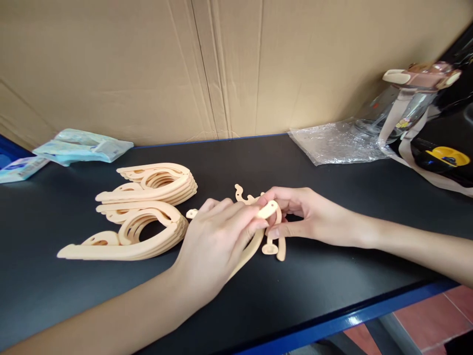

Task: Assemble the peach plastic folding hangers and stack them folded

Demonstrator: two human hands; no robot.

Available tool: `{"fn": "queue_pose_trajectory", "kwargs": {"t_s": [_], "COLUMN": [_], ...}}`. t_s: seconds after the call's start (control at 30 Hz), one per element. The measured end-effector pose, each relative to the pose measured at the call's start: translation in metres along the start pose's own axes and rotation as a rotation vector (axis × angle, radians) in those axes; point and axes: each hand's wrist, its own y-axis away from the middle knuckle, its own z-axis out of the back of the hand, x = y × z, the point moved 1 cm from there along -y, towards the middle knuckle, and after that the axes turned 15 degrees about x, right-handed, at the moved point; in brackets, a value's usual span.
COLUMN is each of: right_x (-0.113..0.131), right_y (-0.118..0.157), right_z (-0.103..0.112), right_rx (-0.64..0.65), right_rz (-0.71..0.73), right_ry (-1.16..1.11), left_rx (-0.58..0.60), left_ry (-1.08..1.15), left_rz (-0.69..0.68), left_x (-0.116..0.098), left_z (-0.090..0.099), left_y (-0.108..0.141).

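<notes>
My left hand [218, 236] is closed on a beige plastic hanger arm [268, 210], whose rounded end with a small hole sticks out past the fingertips. Close against it, my right hand [295, 212] pinches another beige hanger piece [281, 249], its curved end hanging below the fingers beside a small oval-ended part. Under and behind the hands lie more loose beige pieces, including a hook-shaped one [239, 191]; the hands hide much of them. Whether the two held parts are joined, I cannot tell. To the left, folded beige hangers sit in a front stack [148, 251] and a rear stack [166, 192].
Blue-green soft packs [83, 145] lie at the back left of the black table [229, 153]. At the back right are a clear plastic bag [332, 143] and a strapped water bottle [410, 106]. Cardboard [148, 69] stands behind; a blue edge [354, 320] runs along the front.
</notes>
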Motion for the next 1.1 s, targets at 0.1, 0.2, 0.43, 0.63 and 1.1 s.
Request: {"fn": "queue_pose_trajectory", "kwargs": {"t_s": [0.1,0.2,0.43,0.63,1.1], "right_x": [0.003,0.003,-0.005,-0.007,-0.004], "right_y": [0.001,0.004,0.001,-0.001,0.002], "right_z": [0.006,0.024,0.035,0.030,0.029], "right_rx": [-0.063,-0.165,-0.104,-0.050,-0.075], "right_rz": [0.043,0.077,0.114,0.110,0.082], "right_ry": [0.012,-0.008,-0.201,-0.228,-0.147], "left_rx": [-0.016,0.021,0.108,0.123,0.144], "left_ry": [-0.020,0.044,0.164,0.199,0.160], "left_rz": [-0.033,0.026,0.061,0.040,-0.032], "left_x": [-0.001,-0.001,-0.002,0.000,0.001], "left_z": [-0.002,-0.001,0.002,0.000,-0.002], "left_y": [0.000,0.000,-0.002,-0.004,-0.002]}}
